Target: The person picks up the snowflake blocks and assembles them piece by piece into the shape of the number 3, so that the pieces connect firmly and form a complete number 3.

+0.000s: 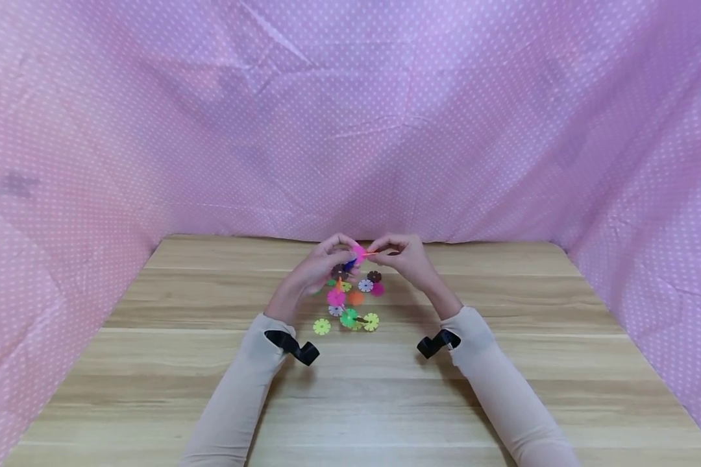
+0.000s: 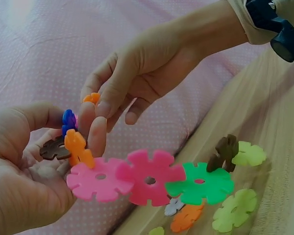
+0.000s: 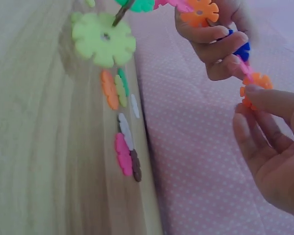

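Note:
A chain of slotted flower-shaped plastic discs hangs from my left hand (image 1: 321, 266), whose fingers grip it around a blue disc (image 3: 243, 51) and a brown disc (image 2: 54, 149). Below them an orange disc (image 2: 78, 151), pink discs (image 2: 149, 169), a green disc (image 2: 215, 187), another brown disc and a yellow-green disc (image 3: 90, 41) run on in line. Past the blue disc, a small pink disc (image 1: 359, 253) sticks out toward my right hand (image 1: 409, 261). Thumb and fingers of that hand pinch another orange disc (image 3: 259, 82), its edge right at the pink disc's edge.
Loose discs lie on the wooden table (image 1: 350, 402) beneath the hands: a white one (image 1: 365, 285), a magenta one (image 1: 378, 290), a brown one (image 1: 374, 276), and a yellow-green one (image 1: 322, 327) off to the left. Pink dotted cloth (image 1: 350, 130) hangs behind the table's far edge.

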### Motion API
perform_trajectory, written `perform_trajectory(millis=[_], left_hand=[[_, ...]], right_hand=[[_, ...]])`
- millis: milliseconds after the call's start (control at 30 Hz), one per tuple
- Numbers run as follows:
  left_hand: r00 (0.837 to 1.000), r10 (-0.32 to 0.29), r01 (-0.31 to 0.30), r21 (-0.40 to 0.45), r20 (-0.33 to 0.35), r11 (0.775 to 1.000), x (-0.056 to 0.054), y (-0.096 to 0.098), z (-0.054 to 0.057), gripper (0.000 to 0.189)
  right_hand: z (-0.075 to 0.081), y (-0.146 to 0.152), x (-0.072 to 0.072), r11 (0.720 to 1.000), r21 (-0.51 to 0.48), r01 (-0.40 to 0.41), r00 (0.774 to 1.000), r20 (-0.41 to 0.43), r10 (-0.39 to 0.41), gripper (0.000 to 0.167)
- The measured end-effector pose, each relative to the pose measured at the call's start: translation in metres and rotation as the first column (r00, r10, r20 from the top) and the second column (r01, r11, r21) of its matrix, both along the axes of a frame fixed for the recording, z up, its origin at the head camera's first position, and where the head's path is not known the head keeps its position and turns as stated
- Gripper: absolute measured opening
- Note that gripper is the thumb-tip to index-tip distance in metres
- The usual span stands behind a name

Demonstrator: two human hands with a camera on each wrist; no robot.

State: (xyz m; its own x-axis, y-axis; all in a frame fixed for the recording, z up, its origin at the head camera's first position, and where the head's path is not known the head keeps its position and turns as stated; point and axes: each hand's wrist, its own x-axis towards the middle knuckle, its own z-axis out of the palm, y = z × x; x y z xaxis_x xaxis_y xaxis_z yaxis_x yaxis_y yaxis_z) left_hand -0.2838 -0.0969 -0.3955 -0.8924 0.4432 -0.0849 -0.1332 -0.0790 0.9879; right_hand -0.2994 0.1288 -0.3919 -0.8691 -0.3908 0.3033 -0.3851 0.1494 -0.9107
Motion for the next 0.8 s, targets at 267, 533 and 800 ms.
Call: perform_trajectory(millis=[267, 533, 800], left_hand=[[0.997, 0.068, -0.069, 0.035, 0.020, 0.997, 0.000, -0.020, 0.010, 0.009], [0.991, 0.129, -0.129, -0.017, 0.022, 0.991, 0.001, -0.045, 0.017, 0.010], [0.989, 0.145, -0.143, -0.068, 0.021, 0.987, -0.002, -0.044, 0.015, 0.016]], right_hand=[[0.010, 0.015, -0.005, 0.997, 0.079, -0.025, 0.997, 0.076, 0.019, 0.038], [0.002, 0.021, -0.021, 0.890, 0.408, -0.203, 0.977, 0.150, 0.154, 0.031], [-0.012, 0.018, -0.036, 0.754, 0.559, -0.344, 0.938, 0.172, 0.301, 0.033]])
